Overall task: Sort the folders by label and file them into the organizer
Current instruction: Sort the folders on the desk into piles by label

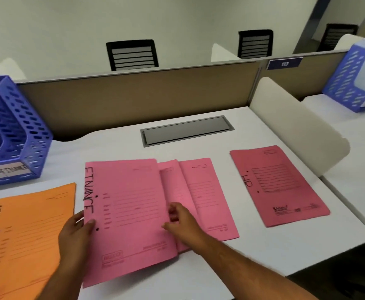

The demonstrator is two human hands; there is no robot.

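1. FINANCE folder (129, 213), pink, lifted at the bench's (274, 256) near edge; long axis runs near to far, spine to the left.
2. Left hand (75, 234): pinches the spine edge, thumb on top beside the label.
3. Right hand (181, 221): fingers curled at the folder's right edge, over the pink stack (205, 198) beneath.
4. ADMIN folder (25, 234), orange, flat at the near-left edge.
5. HR folder (279, 185), flat toward the right edge.
6. Organizer (14, 135), blue, far-left corner; FINANCE slot lies far-left of the left hand, the nearer one.
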